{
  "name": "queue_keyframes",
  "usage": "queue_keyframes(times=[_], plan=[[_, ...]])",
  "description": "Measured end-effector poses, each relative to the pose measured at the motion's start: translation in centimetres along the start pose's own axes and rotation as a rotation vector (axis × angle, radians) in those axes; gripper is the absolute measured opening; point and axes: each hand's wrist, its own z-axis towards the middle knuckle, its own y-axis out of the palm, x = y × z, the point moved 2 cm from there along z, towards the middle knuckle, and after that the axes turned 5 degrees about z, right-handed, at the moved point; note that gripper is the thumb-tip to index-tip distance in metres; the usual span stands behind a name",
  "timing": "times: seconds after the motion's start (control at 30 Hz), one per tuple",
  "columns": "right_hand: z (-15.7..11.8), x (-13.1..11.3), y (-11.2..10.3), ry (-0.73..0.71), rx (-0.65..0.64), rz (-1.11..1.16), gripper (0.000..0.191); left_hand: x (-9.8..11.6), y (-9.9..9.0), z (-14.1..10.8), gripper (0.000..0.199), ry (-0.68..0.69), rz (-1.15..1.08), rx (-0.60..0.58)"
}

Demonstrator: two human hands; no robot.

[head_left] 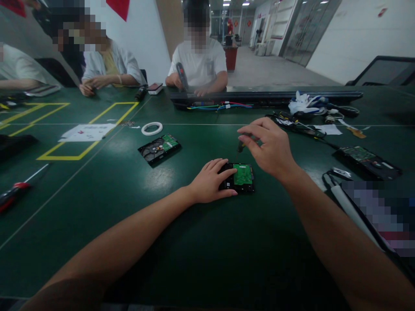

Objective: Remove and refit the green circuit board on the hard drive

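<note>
Head view: left hand (210,182) lies spread over drive (244,175), thumb by near edge. Right hand (270,149), fingers curled, pinches dark tool (240,146) above drive's far edge. Second drive (151,152) beyond left hand, to its left.

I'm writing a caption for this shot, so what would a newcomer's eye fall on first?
Probably the left hand, spread over a black hard drive with a bright green circuit board near the middle, and the right hand raised to its right, holding a small dark tool. After that, perhaps the yellow outlines on the green table toward the left, then the white ring just beyond a second drive, left of the hands.
</note>
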Motion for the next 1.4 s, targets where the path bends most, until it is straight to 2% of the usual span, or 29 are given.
queue_keyframes(times=[0.17,0.33,0.57,0.63,0.8,1.0,1.23,1.4], plan=[[0.02,0.10,0.00,-0.067,-0.040,0.066,0.024,-0.10,0.10,0.01,0.079,0.003,0.005,0.003],[-0.09,-0.07,0.24,-0.036,-0.058,0.109,0.024,-0.17,0.15,-0.02,0.079,0.001,-0.007,-0.004],[-0.10,-0.10,0.24,0.033,-0.060,0.125,0.005,-0.11,0.12,0.02,0.078,0.004,-0.009,0.000],[-0.16,0.17,0.26,0.052,-0.050,0.124,0.007,-0.09,0.08,0.03,0.078,0.006,-0.008,0.001],[-0.27,0.46,0.39,0.057,-0.078,0.125,0.028,-0.08,0.00,-0.02,0.078,0.003,-0.011,0.008],[-0.07,-0.10,0.25,-0.063,-0.090,0.052,0.028,-0.17,0.15,-0.06,0.077,0.000,-0.020,0.010],[-0.15,0.16,0.36,-0.034,-0.147,0.107,0.031,-0.08,0.12,0.02,0.078,0.009,-0.007,0.008],[-0.24,0.50,0.43,0.002,-0.090,0.082,0.024,-0.09,0.10,0.00,0.077,0.003,-0.008,0.004]])
